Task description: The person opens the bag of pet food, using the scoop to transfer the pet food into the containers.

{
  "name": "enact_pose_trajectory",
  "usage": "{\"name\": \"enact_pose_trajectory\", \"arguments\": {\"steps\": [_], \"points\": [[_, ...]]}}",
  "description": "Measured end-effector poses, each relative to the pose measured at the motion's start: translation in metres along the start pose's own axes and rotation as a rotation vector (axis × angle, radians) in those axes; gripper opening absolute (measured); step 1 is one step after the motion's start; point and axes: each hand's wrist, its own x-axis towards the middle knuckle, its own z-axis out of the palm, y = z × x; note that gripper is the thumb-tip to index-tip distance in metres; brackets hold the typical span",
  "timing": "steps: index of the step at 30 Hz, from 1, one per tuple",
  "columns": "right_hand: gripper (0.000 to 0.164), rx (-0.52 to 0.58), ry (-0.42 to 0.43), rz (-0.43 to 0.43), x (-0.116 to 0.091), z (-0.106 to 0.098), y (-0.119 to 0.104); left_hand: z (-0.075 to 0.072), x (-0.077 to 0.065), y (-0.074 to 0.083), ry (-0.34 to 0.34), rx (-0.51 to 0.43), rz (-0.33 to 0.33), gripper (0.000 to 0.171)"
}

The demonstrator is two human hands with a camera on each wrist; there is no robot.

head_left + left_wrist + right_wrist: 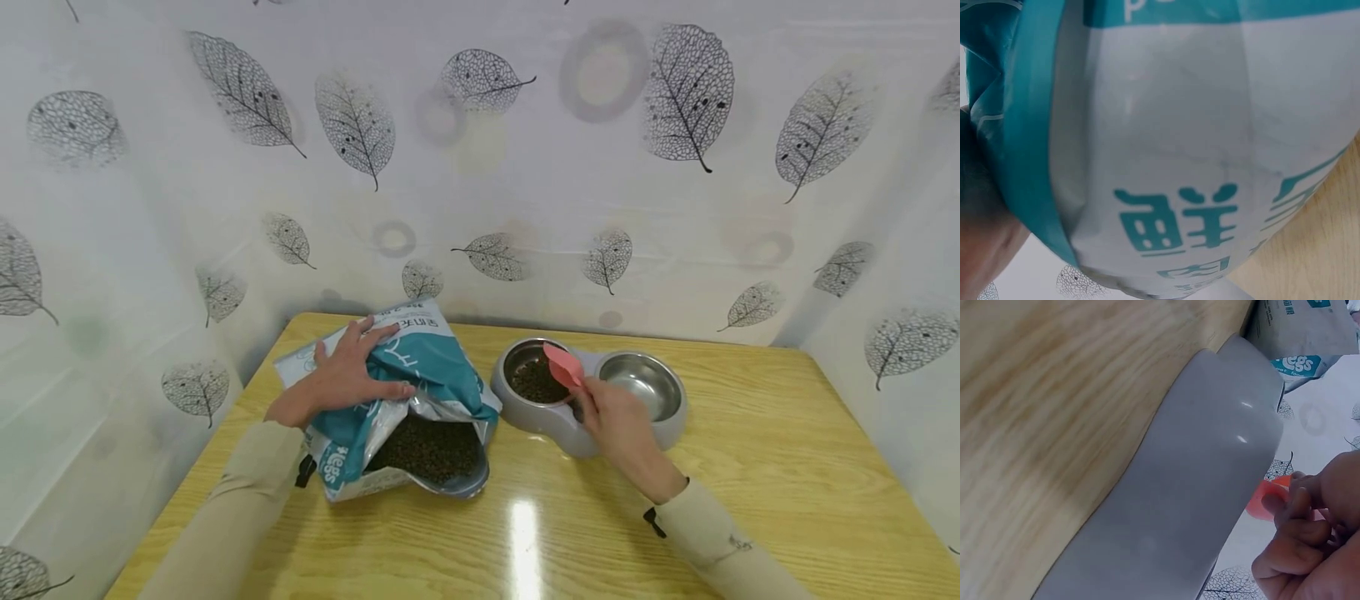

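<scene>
Base: Hands, what do you read?

Operator: I count 2, well apart. On my head feed the left hand (348, 367) rests on the bag (442, 362), fingers spread. The right hand (622, 425) pinches the pink scoop (564, 367) at its handle; my right wrist feed shows those fingers curled.

Base: Scoop position?

Operator: At the left basin (517, 357) of the grey double bowl (546, 425), blade tilted. I can't tell whether it touches the rim.

Base: And the bag?

Operator: Teal and white, left of the bowl on the wooden table (750, 492). Mouth gapes toward my head camera, dark brown kibble (431, 450) visible inside. I note similar kibble in the left basin; the right basin (649, 387) shows shiny metal. Leaf-printed sheeting (525, 183) hangs behind.
</scene>
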Motion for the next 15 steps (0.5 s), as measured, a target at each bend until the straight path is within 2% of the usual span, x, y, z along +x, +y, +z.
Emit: {"name": "enact_pose_trajectory", "arguments": {"steps": [5, 8, 12, 15], "points": [[0.023, 0.122, -0.027, 0.135, -0.001, -0.007, -0.002, -0.001, -0.001, 0.001, -0.005, -0.005, 0.001, 0.108], [0.019, 0.253, -0.077, 0.216, -0.002, -0.013, -0.003, -0.001, -0.001, 0.001, -0.006, -0.003, 0.000, 0.108], [0.020, 0.535, -0.237, 0.325, -0.006, -0.026, -0.006, -0.001, -0.001, 0.001, -0.008, -0.003, -0.001, 0.108], [0.026, 0.741, -0.391, 0.340, -0.009, -0.035, -0.010, 0.000, -0.001, 0.000, -0.006, 0.000, 0.000, 0.108]]}}
